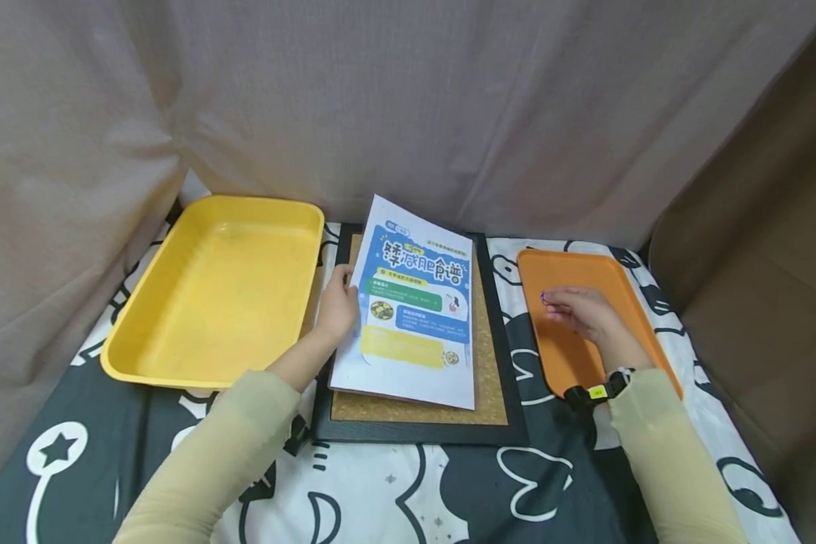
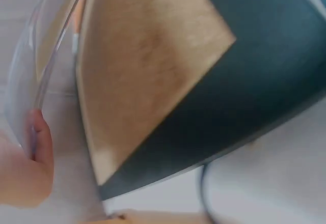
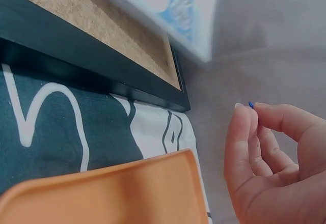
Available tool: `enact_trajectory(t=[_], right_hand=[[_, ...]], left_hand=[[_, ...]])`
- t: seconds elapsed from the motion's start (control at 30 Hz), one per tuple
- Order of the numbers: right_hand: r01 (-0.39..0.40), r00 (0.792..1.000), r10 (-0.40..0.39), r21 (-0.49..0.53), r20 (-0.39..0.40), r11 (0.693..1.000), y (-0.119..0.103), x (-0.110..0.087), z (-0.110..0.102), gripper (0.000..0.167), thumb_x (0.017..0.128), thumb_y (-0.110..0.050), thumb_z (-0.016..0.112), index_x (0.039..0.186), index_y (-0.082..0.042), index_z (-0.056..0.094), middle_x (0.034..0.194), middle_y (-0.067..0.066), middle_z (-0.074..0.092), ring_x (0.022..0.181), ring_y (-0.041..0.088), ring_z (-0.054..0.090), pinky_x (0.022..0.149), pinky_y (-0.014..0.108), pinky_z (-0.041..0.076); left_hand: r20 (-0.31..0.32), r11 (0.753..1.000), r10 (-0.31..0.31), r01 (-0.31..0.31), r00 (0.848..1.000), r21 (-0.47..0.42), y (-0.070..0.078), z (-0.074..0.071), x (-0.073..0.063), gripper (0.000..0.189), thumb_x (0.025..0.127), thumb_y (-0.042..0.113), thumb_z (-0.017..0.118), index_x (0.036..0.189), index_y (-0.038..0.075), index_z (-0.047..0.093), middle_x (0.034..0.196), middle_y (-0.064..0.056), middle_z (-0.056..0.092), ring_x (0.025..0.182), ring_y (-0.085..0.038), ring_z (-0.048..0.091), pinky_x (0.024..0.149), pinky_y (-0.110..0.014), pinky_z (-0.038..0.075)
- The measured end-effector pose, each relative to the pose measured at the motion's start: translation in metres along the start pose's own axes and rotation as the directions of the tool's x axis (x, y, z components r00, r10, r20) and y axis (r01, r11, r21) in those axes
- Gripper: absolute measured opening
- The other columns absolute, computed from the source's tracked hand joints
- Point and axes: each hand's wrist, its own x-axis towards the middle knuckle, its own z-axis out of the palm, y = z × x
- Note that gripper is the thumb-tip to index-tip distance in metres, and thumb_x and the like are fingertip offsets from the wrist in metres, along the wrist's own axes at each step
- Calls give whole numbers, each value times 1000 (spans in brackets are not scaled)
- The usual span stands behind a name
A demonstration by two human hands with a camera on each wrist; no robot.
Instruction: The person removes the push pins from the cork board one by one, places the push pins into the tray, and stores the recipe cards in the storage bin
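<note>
My left hand [image 1: 338, 304] grips the left edge of a white printed sheet [image 1: 415, 385] with blue, green and yellow blocks. In the left wrist view the thumb [image 2: 43, 137] lies along that edge. The sheet is tilted over a cork board [image 1: 493, 378] with a black frame, and part of the cork is hidden behind it. Above an orange tray [image 1: 571, 268], my right hand [image 1: 581, 311] pinches a small blue pin-like piece [image 3: 251, 104] between thumb and fingertips. Only a bit of that piece shows.
A deep yellow tray [image 1: 211, 198] stands left of the board, close to its frame. Underneath lies a black-and-white patterned cloth [image 1: 367, 499]. Grey-brown curtains [image 1: 408, 106] hang behind and along the right side.
</note>
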Motion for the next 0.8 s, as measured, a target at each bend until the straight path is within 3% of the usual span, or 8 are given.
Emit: enact_trajectory(t=[0.17,0.37,0.5,0.63,0.8], right_hand=[[1,1000,-2,26,16,1000,-2,-3,-1,20,91,-18,58,75,-24,67,71,-10,66,64,4,64,70,17,54],[-14,1000,14,19,11,1000,-4,-1,1,6,90,-20,60,90,-16,63,72,-11,66,65,3,64,71,17,54],[-5,1000,5,1,10,1000,-5,2,3,12,91,-22,60,98,-13,58,73,-11,66,66,3,64,72,17,54],[-6,1000,6,-1,12,1000,-8,2,7,5,91,-21,59,92,-17,61,74,-11,66,67,3,64,73,17,54],[-11,1000,11,-30,1,999,-5,1,7,22,92,-21,57,109,-7,56,73,-12,65,66,2,64,74,17,54]], left_hand=[[-20,997,-20,19,1000,-72,18,-29,0,37,99,12,33,137,11,35,105,-18,57,89,-25,58,75,-33,48],[-42,992,-61,56,997,-108,19,-81,3,40,99,14,33,138,12,36,94,-13,55,70,-13,54,58,-22,46],[-66,988,-112,104,991,-118,11,-118,2,42,99,16,34,141,14,33,102,-12,54,72,-8,54,61,-19,47],[-85,979,-178,167,980,-115,-3,-154,5,45,100,23,33,145,19,29,121,-13,50,89,-13,54,75,-18,45],[-106,979,-200,195,974,-51,-29,-193,14,49,100,31,36,148,24,26,128,-11,47,89,-6,55,75,-15,46]])
